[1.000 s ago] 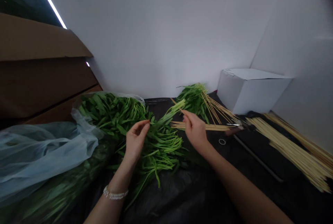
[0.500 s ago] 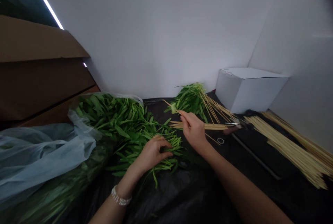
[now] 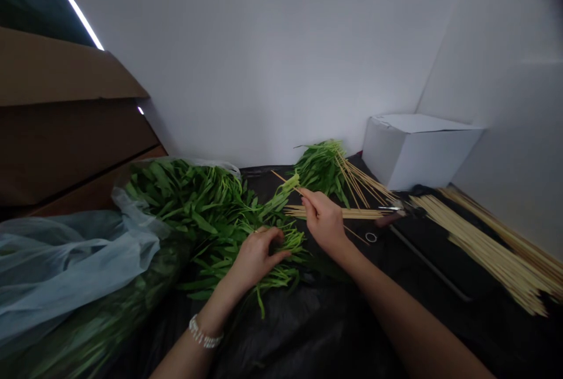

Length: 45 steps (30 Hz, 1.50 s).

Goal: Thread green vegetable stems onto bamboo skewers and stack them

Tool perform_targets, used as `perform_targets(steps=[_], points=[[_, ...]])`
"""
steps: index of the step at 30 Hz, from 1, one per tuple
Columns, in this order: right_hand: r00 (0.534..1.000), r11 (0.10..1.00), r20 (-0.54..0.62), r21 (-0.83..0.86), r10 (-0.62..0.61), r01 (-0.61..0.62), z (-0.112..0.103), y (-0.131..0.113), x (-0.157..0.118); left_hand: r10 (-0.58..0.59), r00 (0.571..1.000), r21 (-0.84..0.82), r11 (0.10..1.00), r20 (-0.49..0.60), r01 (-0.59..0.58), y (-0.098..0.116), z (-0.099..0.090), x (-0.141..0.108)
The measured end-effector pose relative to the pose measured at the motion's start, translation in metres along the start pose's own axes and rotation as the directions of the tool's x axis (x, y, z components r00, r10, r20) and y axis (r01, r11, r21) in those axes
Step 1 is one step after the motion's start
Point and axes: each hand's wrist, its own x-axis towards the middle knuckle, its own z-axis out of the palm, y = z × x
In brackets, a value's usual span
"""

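My right hand (image 3: 323, 219) pinches a thin wooden skewer (image 3: 278, 175), with pale green stems (image 3: 288, 183) on it just past the fingertips. Leaves trail from these stems down to the left. My left hand (image 3: 260, 256), with a beaded bracelet on its wrist, rests at the cut stem ends of a leafy green pile (image 3: 220, 215). Its thumb and fingers are apart, and whether a stem lies between them is hidden. Behind my right hand lies a bunch of skewered greens (image 3: 321, 166), its sticks pointing right.
Loose skewers (image 3: 484, 244) lie at the right beside a dark tray. Scissors (image 3: 391, 212) and a small ring (image 3: 370, 237) are nearer the middle. A white box (image 3: 422, 147) stands at the back right, a clear plastic bag (image 3: 79, 261) at the left, below a cardboard box (image 3: 65, 144).
The greens on the skewer now show longer stems and trailing leaves. My left hand has opened slightly over the pile. The view has shifted a little.
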Motion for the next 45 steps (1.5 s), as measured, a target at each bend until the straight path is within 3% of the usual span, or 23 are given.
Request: perform_targets(steps=[3,6,12,17,21,25,27,29,33,35,37,39,41,43,45], points=[[1.000,1.000,0.005,0.001,0.004,-0.004,0.000,0.000,0.000,0.050,0.999,0.024,0.998,-0.011,-0.049,0.001,0.004,0.001],[1.000,1.000,0.007,0.010,0.019,-0.019,0.000,0.001,0.000,0.066,0.995,-0.060,0.996,-0.074,-0.071,0.000,0.002,0.004],[0.999,0.999,-0.010,0.026,0.048,-0.047,0.001,0.003,0.000,-0.078,0.981,-0.262,0.965,-0.180,0.029,-0.001,-0.002,0.006],[1.000,0.999,0.000,0.028,0.030,-0.030,0.000,0.000,0.000,0.118,0.991,-0.021,0.993,-0.060,-0.119,0.005,0.004,0.002],[1.000,0.999,-0.005,0.032,0.030,-0.030,0.000,0.000,0.000,0.115,0.993,0.041,0.992,0.016,-0.116,0.005,0.007,0.002],[0.999,0.998,-0.017,0.047,0.040,-0.039,0.000,0.001,0.001,0.018,0.991,-0.168,0.985,-0.134,-0.041,0.000,0.003,0.005],[0.998,0.997,-0.034,0.056,0.053,-0.051,-0.001,0.000,0.001,-0.082,0.964,-0.285,0.958,-0.255,0.006,-0.002,-0.002,0.005],[0.996,0.996,-0.068,0.065,0.065,-0.061,-0.003,-0.001,0.003,-0.208,0.907,-0.408,0.912,-0.365,0.044,-0.004,-0.008,0.005],[0.985,0.996,-0.156,0.063,0.073,-0.064,-0.006,-0.004,0.005,-0.462,0.697,-0.641,0.768,-0.549,0.004,-0.012,-0.024,0.006],[0.979,0.995,-0.184,0.054,0.088,-0.079,-0.007,-0.004,0.006,-0.568,0.607,-0.753,0.653,-0.556,-0.080,-0.016,-0.033,0.007],[0.974,0.994,-0.200,0.050,0.102,-0.094,-0.008,-0.004,0.006,-0.639,0.586,-0.845,0.508,-0.499,-0.166,-0.021,-0.040,0.009],[0.972,0.994,-0.207,0.046,0.109,-0.102,-0.010,-0.004,0.006,-0.670,0.607,-0.899,0.388,-0.427,-0.204,-0.023,-0.044,0.011],[0.973,0.994,-0.204,0.041,0.104,-0.097,-0.012,-0.004,0.007,-0.676,0.629,-0.920,0.339,-0.383,-0.197,-0.025,-0.045,0.011],[0.982,0.997,-0.177,0.039,0.070,-0.064,-0.012,-0.006,0.006,-0.671,0.627,-0.910,0.380,-0.396,-0.167,-0.026,-0.044,0.010],[0.995,0.999,-0.104,0.042,0.005,-0.001,-0.010,-0.009,0.004,-0.634,0.618,-0.848,0.520,-0.465,-0.105,-0.027,-0.040,0.008]])
